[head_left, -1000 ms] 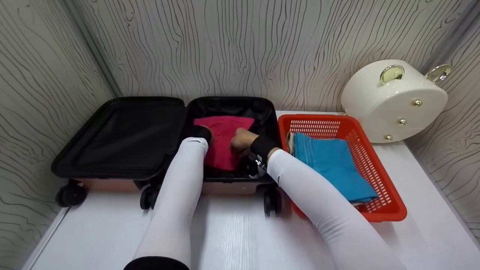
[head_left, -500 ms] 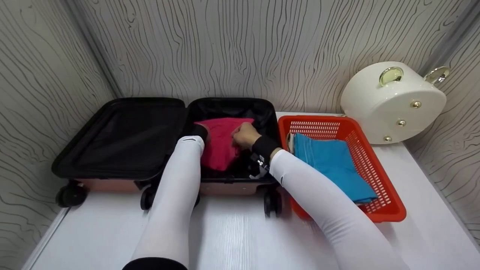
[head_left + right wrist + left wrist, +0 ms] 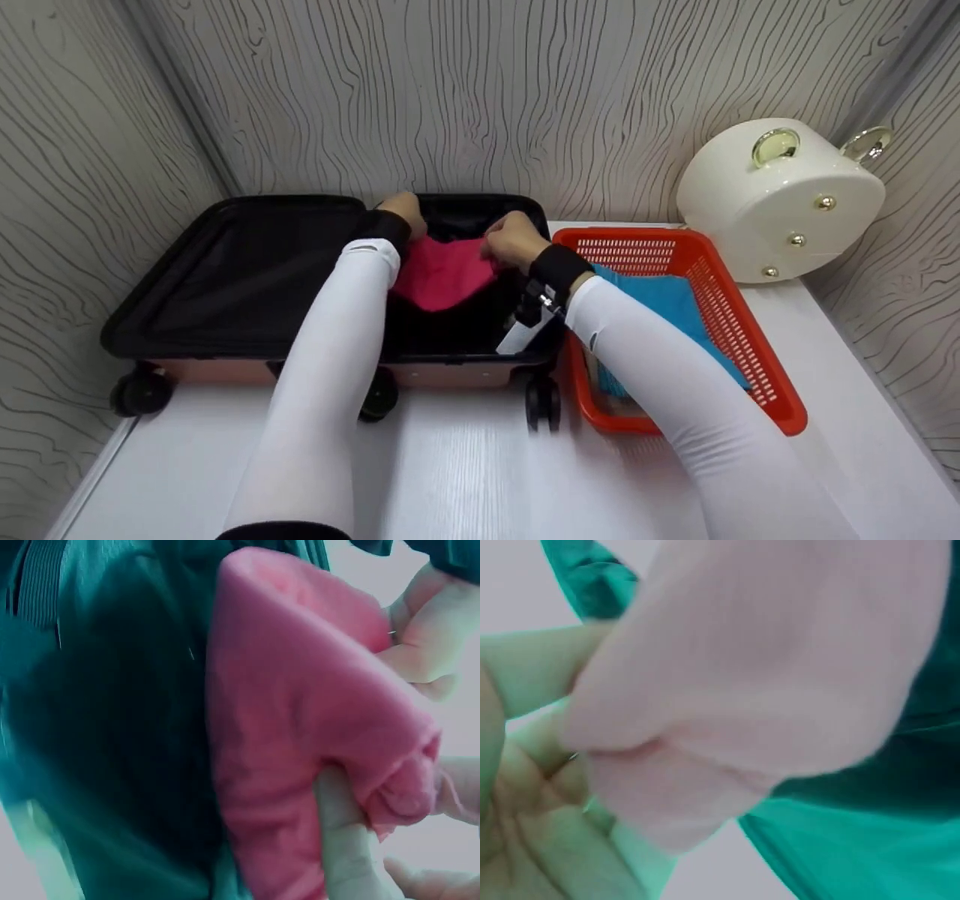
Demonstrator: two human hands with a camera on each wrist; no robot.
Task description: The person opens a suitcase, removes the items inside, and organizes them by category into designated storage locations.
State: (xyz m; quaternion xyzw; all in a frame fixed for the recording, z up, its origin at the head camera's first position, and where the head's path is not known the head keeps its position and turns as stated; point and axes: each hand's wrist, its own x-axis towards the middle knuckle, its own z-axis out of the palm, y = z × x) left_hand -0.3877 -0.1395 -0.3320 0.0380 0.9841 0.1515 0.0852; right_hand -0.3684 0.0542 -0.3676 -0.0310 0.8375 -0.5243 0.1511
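A pink piece of folded cloth hangs between my two hands over the right half of an opened black-lined suitcase. My left hand grips its far left corner near the suitcase's back rim. On the other side, my right hand pinches the cloth's right edge. In the right wrist view, the thumb presses on the cloth, with the fingers behind it. The cloth looks pale in the left wrist view and hides part of the left fingers.
A red plastic basket with folded blue cloth stands right of the suitcase. Behind it, a round cream case with gold handles leans by the wall. The suitcase's other half lies flat at left. A white tag shows inside.
Both hands have moved up and away from me, raising the pink cloth off the suitcase floor. My left hand, hidden earlier, now shows near the back rim. The right hand has shifted right.
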